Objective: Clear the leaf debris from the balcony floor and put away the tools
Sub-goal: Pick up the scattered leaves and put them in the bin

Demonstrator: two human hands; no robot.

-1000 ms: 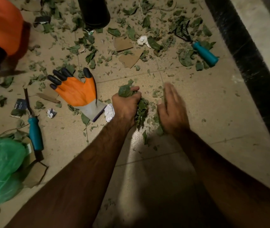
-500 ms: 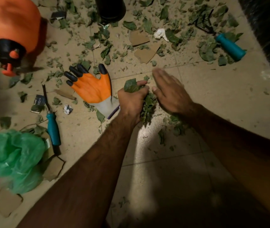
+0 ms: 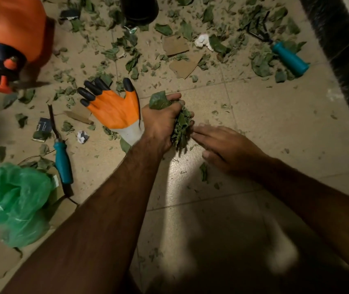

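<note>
head | left hand (image 3: 161, 124) grips leaves (image 3: 181, 126) | right hand (image 3: 226, 147) flat, fingers straight

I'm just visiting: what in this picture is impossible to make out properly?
Orange sprayer and black pot: cut off by the head view's top edge.
Glove cuff: its end is hidden under the left hand, which grips a bunch of leaves.
Hand rake: tines half buried in leaf litter.
Small dark card: print too small to read.
Right hand: fingers motion-blurred.
</note>
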